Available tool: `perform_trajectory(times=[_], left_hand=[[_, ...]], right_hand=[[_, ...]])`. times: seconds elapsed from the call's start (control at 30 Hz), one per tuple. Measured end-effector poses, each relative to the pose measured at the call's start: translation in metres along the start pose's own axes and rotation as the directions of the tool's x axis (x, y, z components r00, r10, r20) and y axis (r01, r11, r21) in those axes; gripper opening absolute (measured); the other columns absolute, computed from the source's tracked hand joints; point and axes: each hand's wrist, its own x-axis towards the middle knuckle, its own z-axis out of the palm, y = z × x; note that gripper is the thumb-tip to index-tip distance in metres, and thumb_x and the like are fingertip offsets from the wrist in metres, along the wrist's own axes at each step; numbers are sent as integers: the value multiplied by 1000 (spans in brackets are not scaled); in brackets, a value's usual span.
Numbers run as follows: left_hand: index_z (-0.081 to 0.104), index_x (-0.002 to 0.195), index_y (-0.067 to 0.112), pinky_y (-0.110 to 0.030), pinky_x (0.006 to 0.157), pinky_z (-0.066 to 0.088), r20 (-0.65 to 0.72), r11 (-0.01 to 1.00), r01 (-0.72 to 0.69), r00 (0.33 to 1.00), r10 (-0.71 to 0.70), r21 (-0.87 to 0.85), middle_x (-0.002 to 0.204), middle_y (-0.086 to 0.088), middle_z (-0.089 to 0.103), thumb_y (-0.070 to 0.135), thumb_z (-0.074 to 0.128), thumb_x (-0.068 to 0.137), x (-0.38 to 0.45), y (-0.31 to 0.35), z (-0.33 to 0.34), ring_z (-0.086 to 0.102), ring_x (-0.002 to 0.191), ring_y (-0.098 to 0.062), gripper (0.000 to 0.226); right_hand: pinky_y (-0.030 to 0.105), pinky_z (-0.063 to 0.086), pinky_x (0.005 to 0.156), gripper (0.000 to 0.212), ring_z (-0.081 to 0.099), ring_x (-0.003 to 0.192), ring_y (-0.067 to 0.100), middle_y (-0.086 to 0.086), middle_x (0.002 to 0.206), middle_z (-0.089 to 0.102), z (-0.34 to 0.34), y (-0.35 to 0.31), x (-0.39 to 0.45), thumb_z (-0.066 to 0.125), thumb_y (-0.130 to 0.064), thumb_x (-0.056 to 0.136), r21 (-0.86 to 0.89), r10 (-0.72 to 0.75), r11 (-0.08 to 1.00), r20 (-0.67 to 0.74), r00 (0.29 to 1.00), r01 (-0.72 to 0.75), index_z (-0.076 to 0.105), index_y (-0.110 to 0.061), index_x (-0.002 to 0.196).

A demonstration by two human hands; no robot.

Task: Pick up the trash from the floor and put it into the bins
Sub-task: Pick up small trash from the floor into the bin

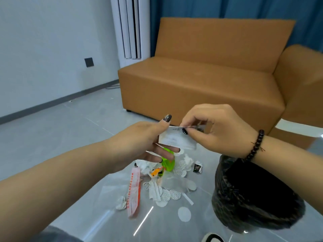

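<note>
Though blurred — paper's [176, 139] writing unreadable

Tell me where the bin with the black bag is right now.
In the head view the bin with the black bag stands on the floor at lower right, beneath the right hand's wrist, just right of the trash pile and in front of the orange sofa.

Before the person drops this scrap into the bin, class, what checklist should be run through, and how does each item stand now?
1. Paper scrap gripped: ok, the right hand pinches its top edge and the left hand holds its other end.
2. Bin open: ok, black liner, mouth uncovered.
3. Scrap above the bin: not ok, it hangs over the floor pile, left of the bin.
4. Left hand holds only the scrap: cannot tell, its fingers overlap a green wrapper.
5. Floor cleared: not ok, white discs and a red wrapper remain.
</note>
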Motion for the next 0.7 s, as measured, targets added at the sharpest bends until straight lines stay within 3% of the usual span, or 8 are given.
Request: perform_trajectory(times=[0.07,0.13,0.2,0.3,0.4,0.47,0.53,0.7], left_hand=[[69,86,19,-28,70,53,-25,995,-41,999,39,-87,92,-10,76,34,45,98,-6,-1,3,70,74,-16,31],[65,94,12,-24,66,54,-67,994,-79,995,74,-77,89,-10,76,19,52,96,-15,-2,7,68,66,-11,15],[62,103,8,-21,64,55,-112,992,-119,987,113,-47,85,-9,76,9,54,94,-18,-9,7,67,62,-9,12],[63,102,10,-23,67,56,-146,984,-180,973,179,7,81,-7,75,8,56,93,-24,-14,6,66,63,-9,12],[65,102,10,-23,66,56,-163,978,-208,964,210,30,81,-10,75,5,57,93,-26,-19,4,66,64,-10,14],[65,103,10,-23,66,57,-167,979,-197,965,202,45,83,-14,74,3,56,93,-25,-21,4,66,64,-11,15],[64,104,9,-22,64,56,-143,982,-182,972,187,49,86,-13,75,5,56,93,-24,-22,7,67,65,-11,14],[59,111,13,-23,63,54,-104,994,-104,989,108,43,90,-5,76,7,56,94,-16,-28,11,68,67,-10,19]], right_hand=[[30,52,68,9,64,78,15,-2,87,67,-2,-5,0,64,-6,81,-9,-39,999,-23,999,39,70,-12,84],[33,52,68,9,64,80,16,-2,90,67,-7,-14,-8,67,-10,78,32,-23,999,-18,1000,24,71,-15,85],[32,52,71,14,64,85,14,-6,94,67,-7,-15,-15,73,-24,75,160,131,978,21,991,-133,71,-23,88],[33,54,77,29,67,90,15,-6,99,70,-10,-15,-24,75,-45,74,420,413,795,154,897,-438,68,-31,98],[36,57,70,18,71,80,22,7,93,73,-9,-14,-29,66,-18,85,576,515,568,307,800,-587,67,-15,103],[29,56,57,15,70,68,23,13,83,71,-7,-15,-30,64,-6,85,642,540,453,355,763,-619,69,-8,99],[23,51,49,12,65,57,18,11,73,70,-3,-12,-30,64,0,84,670,570,406,347,745,-622,70,-5,94],[20,46,44,13,62,51,14,8,66,68,2,18,-40,65,3,84,603,682,390,318,658,-696,70,-5,92]])
